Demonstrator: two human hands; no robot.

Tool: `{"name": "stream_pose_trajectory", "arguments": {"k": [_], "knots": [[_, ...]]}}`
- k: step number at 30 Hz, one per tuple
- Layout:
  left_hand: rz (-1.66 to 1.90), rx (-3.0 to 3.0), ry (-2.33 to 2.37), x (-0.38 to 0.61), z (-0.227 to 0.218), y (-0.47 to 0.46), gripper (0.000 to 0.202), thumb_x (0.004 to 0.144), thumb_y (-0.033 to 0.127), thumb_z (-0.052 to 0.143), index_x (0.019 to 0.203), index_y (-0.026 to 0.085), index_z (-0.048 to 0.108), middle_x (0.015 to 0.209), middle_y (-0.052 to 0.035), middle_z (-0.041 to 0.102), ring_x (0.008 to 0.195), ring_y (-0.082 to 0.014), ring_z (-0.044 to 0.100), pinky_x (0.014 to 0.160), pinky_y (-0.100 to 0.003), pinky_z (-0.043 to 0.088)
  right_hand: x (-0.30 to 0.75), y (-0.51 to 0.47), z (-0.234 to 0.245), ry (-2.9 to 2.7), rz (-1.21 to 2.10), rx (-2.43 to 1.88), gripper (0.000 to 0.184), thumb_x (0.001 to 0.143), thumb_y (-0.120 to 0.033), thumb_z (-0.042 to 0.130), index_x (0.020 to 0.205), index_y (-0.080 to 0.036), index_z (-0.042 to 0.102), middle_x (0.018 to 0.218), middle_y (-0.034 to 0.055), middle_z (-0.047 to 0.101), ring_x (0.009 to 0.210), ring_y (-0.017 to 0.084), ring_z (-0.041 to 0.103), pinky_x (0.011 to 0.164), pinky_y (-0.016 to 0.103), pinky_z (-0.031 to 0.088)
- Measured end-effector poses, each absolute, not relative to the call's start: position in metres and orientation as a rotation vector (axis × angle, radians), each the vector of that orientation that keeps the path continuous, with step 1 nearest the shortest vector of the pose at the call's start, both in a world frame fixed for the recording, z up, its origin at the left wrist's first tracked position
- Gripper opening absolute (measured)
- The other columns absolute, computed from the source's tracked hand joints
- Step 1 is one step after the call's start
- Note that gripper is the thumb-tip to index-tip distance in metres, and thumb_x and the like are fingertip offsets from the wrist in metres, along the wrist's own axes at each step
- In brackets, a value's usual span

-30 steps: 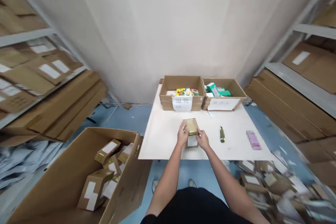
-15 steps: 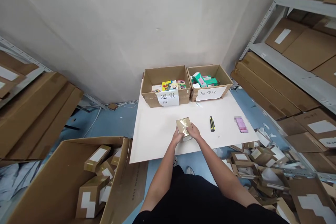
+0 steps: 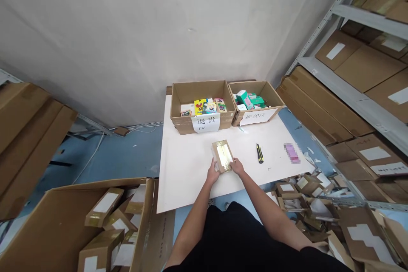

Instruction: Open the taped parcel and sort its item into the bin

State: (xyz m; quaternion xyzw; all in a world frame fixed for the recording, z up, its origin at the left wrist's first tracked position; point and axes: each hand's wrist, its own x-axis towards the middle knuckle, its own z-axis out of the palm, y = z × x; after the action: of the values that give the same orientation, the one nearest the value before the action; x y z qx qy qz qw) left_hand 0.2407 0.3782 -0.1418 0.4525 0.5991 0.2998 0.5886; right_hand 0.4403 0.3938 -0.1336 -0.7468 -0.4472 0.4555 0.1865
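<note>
A small taped cardboard box [image 3: 222,155] is at the front middle of the white table [image 3: 185,157], its shiny tape strip facing up. My left hand [image 3: 213,173] grips its near left side, and my right hand [image 3: 236,166] grips its near right corner. Whether the box rests on the table or is just above it, I cannot tell. To the right lies a black and yellow utility knife [image 3: 259,153], apart from both hands. Farther right is a blurred-out pink item [image 3: 292,153].
Two open cartons with handwritten signs stand at the table's back: the left carton [image 3: 181,125] holds colourful boxes, the right carton [image 3: 274,114] green ones. A large carton [image 3: 148,221] of parcels stands front left. Opened boxes [image 3: 318,210] litter the floor right, beside shelving [image 3: 338,68].
The small box has been turned, so its taped face now shows more fully and it sits flatter. Both hands stay on it. The head view has shifted slightly.
</note>
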Motion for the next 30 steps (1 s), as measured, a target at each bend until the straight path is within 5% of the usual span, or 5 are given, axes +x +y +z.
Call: {"name": "stream_pose_trajectory", "arguments": {"k": [8, 12, 19, 23, 30], "knots": [[0.436, 1.764, 1.381, 0.229, -0.102, 0.454, 0.060, 0.069, 0.016, 0.084, 0.124, 0.027, 0.063, 0.171, -0.0093, 0.034, 0.159, -0.0320, 0.028, 0.128, -0.048, 0.032, 0.435, 0.407, -0.116, -1.488, 0.875, -2.091, 0.060, 0.094, -0.028, 0.052, 0.153, -0.017, 0.049, 0.157, 0.0149, 0.052, 0.148, 0.026, 0.047, 0.121, 0.041, 0.041], [0.057, 1.987, 1.318, 0.233, -0.092, 0.486, 0.066, 0.050, 0.017, 0.098, 0.103, 0.024, 0.061, 0.172, -0.0148, 0.028, 0.163, -0.0362, 0.013, 0.124, -0.048, 0.037, 0.462, 0.427, -0.093, -1.591, 0.790, -1.965, 0.061, 0.094, -0.028, 0.053, 0.155, -0.020, 0.048, 0.164, 0.0131, 0.044, 0.154, 0.026, 0.038, 0.125, 0.047, 0.036], [-0.209, 2.043, 1.495, 0.245, -0.091, 0.477, 0.054, 0.063, 0.029, 0.093, 0.103, 0.025, 0.058, 0.174, -0.0114, 0.026, 0.163, -0.0335, 0.017, 0.110, -0.044, 0.050, 0.582, 0.437, -0.094, -1.531, 0.703, -2.059, 0.059, 0.095, -0.026, 0.054, 0.153, -0.017, 0.050, 0.163, 0.0142, 0.044, 0.154, 0.026, 0.036, 0.127, 0.043, 0.031], [-0.205, 1.952, 1.620, 0.264, -0.090, 0.463, 0.051, 0.069, 0.035, 0.091, 0.104, 0.024, 0.056, 0.175, -0.0118, 0.022, 0.163, -0.0325, 0.017, 0.106, -0.040, 0.053, 0.645, 0.438, -0.120, -1.395, 0.816, -2.253, 0.058, 0.094, -0.022, 0.054, 0.151, -0.015, 0.051, 0.156, 0.0160, 0.051, 0.144, 0.027, 0.049, 0.120, 0.038, 0.039], [-0.185, 1.771, 1.758, 0.280, -0.092, 0.464, 0.090, 0.054, 0.038, 0.096, 0.131, 0.027, 0.050, 0.170, -0.0104, 0.031, 0.153, -0.0354, 0.037, 0.101, -0.038, 0.055, 0.685, 0.446, -0.172, -1.269, 1.114, -2.519, 0.054, 0.095, -0.030, 0.059, 0.147, -0.015, 0.052, 0.144, 0.0196, 0.060, 0.131, 0.031, 0.061, 0.105, 0.038, 0.049]]}}
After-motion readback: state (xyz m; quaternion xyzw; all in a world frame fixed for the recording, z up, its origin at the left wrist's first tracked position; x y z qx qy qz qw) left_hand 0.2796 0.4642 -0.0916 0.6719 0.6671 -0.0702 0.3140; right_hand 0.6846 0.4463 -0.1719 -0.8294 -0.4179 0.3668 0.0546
